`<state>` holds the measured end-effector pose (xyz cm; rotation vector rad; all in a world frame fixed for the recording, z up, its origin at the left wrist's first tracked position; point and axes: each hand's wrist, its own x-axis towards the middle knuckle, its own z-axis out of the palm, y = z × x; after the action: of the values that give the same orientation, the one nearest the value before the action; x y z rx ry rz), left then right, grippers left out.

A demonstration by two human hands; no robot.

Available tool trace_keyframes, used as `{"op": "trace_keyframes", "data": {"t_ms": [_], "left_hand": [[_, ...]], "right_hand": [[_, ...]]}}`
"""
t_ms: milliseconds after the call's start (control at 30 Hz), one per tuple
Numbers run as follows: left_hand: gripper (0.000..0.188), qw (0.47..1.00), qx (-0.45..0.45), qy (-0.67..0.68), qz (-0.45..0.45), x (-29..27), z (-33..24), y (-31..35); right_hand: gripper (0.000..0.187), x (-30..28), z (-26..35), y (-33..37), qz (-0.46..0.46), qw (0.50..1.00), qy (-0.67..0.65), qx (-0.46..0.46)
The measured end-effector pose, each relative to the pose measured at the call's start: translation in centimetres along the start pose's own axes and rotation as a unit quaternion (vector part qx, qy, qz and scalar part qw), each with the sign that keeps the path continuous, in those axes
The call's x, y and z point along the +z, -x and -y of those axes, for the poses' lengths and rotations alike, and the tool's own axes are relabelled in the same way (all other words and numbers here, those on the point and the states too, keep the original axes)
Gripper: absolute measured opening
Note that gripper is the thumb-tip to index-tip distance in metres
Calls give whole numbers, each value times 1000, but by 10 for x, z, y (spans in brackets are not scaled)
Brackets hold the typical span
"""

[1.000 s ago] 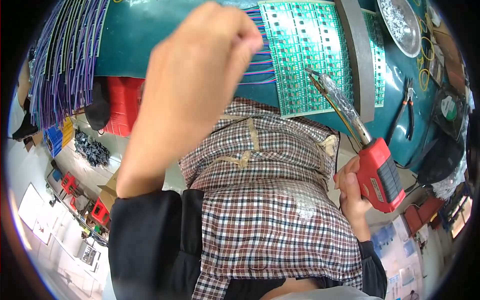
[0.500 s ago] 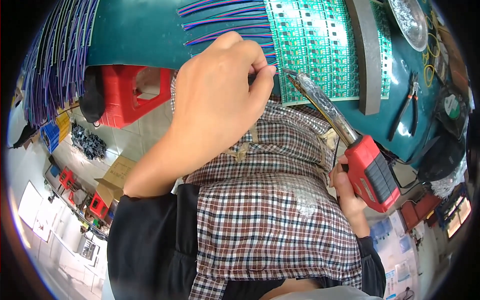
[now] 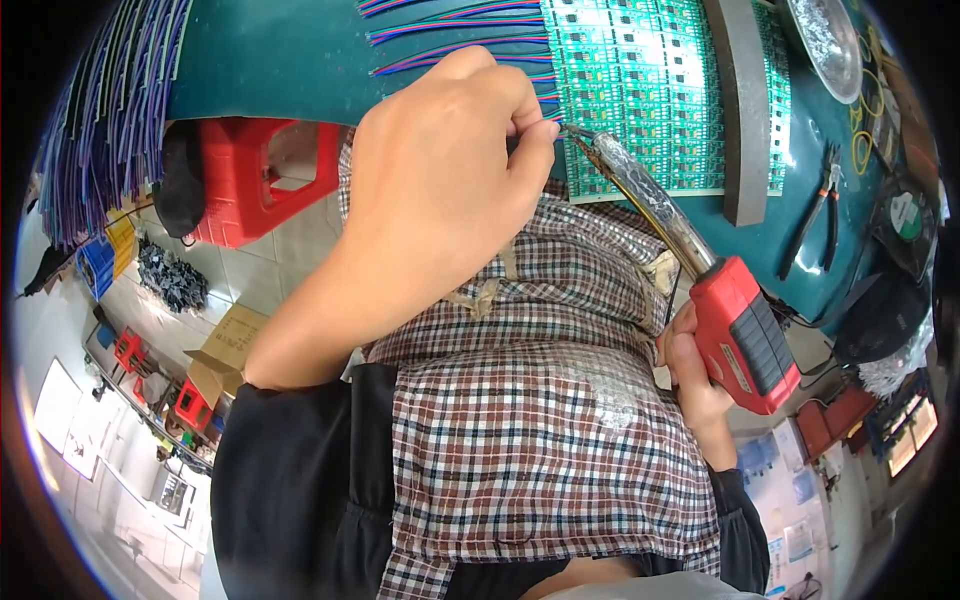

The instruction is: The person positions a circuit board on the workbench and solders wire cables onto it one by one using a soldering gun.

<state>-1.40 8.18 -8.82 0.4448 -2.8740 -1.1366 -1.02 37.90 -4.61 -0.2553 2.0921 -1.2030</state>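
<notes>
Left hand (image 3: 440,190): fingers pinched together on a wire end at the near edge of the green circuit-board panel (image 3: 650,90). Just beside them sits the soldering iron (image 3: 690,270) tip; right hand (image 3: 695,385) fingers wrap its red grip. Pliers (image 3: 815,215) lie further right on the worktop (image 3: 290,60).

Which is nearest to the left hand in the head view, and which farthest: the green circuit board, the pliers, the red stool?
1. Green circuit board: right beside the left hand fingertips.
2. Red stool: to the hand's left, on the floor.
3. Pliers: far right on the table.
</notes>
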Motion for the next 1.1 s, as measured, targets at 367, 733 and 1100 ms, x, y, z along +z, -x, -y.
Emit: {"op": "trace_keyframes", "data": {"t_ms": [367, 733, 1100], "left_hand": [[19, 1000, -1, -2, -1, 0, 0, -1], [19, 1000, 1, -7, -8, 0, 1, 0], [19, 1000, 5, -5, -13, 1, 1, -1]], "right_hand": [[10, 0, 3, -3, -15, 1000, -21, -9], [18, 0, -2, 3, -16, 1000, -10, -8], [12, -1, 1, 0, 0, 1000, 14, -13]]}}
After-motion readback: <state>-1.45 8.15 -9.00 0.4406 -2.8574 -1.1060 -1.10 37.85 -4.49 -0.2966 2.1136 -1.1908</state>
